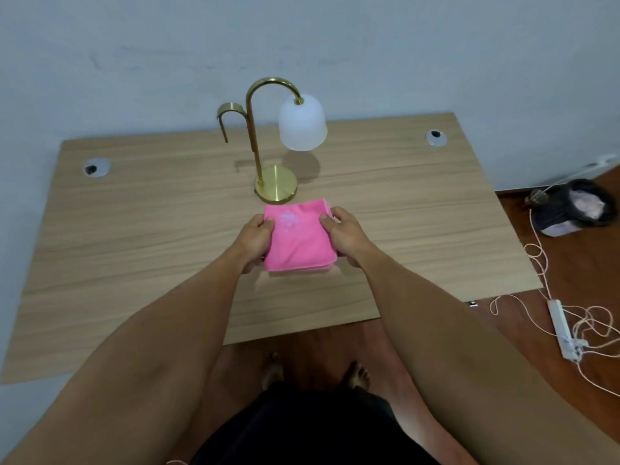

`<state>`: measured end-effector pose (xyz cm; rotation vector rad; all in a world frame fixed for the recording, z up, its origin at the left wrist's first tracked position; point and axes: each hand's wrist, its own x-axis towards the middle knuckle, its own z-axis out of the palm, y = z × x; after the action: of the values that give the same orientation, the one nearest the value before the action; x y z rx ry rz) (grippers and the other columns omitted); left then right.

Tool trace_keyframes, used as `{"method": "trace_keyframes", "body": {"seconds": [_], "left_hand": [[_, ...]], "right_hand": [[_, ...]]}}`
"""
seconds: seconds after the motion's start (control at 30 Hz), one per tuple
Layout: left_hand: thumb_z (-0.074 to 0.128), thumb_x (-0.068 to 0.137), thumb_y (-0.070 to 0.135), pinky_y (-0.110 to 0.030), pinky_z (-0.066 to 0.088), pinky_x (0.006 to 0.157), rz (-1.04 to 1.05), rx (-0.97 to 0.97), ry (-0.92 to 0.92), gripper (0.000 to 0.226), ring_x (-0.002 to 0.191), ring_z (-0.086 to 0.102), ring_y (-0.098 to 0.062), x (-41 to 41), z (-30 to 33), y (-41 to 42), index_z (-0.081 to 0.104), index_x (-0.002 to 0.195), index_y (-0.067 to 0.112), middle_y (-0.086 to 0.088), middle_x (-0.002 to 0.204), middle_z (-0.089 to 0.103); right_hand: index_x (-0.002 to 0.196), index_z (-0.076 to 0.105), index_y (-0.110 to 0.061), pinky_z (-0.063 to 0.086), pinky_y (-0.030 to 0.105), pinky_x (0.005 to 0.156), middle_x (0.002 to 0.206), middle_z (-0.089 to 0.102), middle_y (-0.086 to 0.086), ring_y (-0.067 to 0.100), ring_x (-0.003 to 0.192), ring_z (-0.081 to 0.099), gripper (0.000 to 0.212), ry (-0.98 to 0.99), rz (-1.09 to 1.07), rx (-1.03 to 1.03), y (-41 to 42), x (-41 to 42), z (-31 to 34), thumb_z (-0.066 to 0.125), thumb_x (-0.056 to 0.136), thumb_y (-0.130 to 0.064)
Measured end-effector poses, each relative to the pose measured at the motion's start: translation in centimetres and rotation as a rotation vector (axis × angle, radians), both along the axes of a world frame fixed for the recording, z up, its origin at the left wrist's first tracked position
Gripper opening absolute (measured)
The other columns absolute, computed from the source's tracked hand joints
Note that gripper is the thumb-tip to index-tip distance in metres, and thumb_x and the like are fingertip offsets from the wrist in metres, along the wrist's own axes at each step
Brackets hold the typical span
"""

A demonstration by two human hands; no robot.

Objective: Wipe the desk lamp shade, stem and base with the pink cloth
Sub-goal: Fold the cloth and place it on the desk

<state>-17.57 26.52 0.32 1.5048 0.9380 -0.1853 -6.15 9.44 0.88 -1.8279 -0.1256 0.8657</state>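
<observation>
Both hands, left hand [255,237] and right hand [343,233], grip the folded pink cloth [298,237]; wiping hasn't begun. Next: lift toward the shade [302,124] at twelve o'clock.

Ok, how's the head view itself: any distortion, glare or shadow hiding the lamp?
Head view: wide-angle bending skews the desk edges; the frosted shade casts a soft shadow behind the brass base; no harsh glare; slightly soft overall, pink cloth clear.

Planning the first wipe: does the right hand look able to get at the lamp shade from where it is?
Probably yes: nothing stands between the right hand, gripping the pink cloth, and the white shade beyond it.
</observation>
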Motion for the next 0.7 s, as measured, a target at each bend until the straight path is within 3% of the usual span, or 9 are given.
{"method": "trace_keyframes", "body": {"seconds": [0.13, 0.33, 0.43, 0.57, 0.7], "left_hand": [[0.03, 0.112, 0.039, -0.036, 0.05, 0.071, 0.007, 0.002, -0.016, 0.035, 0.085, 0.059, -0.021, 2.7, 0.2, -4.9, 0.05, 0.133, 0.019, -0.001, 0.103, 0.06], [0.033, 0.112, 0.037, -0.036, 0.05, 0.073, 0.036, 0.002, -0.019, 0.034, 0.08, 0.056, -0.02, 7.1, -0.6, -14.4, 0.05, 0.132, 0.017, -0.002, 0.099, 0.058], [0.034, 0.112, 0.036, -0.042, 0.054, 0.077, 0.06, -0.029, -0.023, 0.031, 0.083, 0.058, -0.02, 9.2, -1.2, -19.1, 0.051, 0.131, 0.017, -0.002, 0.102, 0.059], [0.037, 0.111, 0.035, -0.039, 0.054, 0.076, 0.069, -0.044, -0.016, 0.028, 0.081, 0.056, -0.018, 11.5, -2.2, -24.1, 0.051, 0.126, 0.016, -0.001, 0.098, 0.057], [0.042, 0.111, 0.027, -0.028, 0.041, 0.059, 0.044, -0.017, -0.012, 0.018, 0.067, 0.047, -0.016, 13.3, -3.6, -27.7, 0.052, 0.113, 0.013, -0.001, 0.079, 0.052]], "right_hand": [[0.11, 0.061, -0.016, 0.058, 0.05, 0.083, 0.115, 0.069, 0.017, 0.029, 0.094, 0.067, 0.014, -0.073, -0.001, -0.013, -4.8, 2.5, -0.6, 0.051, 0.107, -0.026], [0.109, 0.061, -0.018, 0.054, 0.037, 0.074, 0.108, 0.069, 0.011, 0.025, 0.089, 0.067, 0.012, -0.065, 0.014, -0.024, -14.2, 7.2, -1.2, 0.05, 0.107, -0.024], [0.108, 0.061, -0.016, 0.053, 0.039, 0.076, 0.108, 0.069, 0.013, 0.026, 0.089, 0.067, 0.013, -0.076, 0.026, -0.038, -18.6, 9.5, -2.1, 0.051, 0.107, -0.024], [0.106, 0.061, -0.007, 0.048, 0.039, 0.072, 0.1, 0.065, 0.013, 0.025, 0.086, 0.062, 0.019, -0.073, 0.019, -0.088, -23.8, 11.6, -3.1, 0.051, 0.107, -0.025], [0.09, 0.061, -0.021, 0.043, 0.033, 0.071, 0.093, 0.06, 0.011, 0.022, 0.081, 0.056, 0.018, -0.045, -0.024, -0.117, -27.1, 13.2, -3.9, 0.051, 0.105, -0.018]]}}
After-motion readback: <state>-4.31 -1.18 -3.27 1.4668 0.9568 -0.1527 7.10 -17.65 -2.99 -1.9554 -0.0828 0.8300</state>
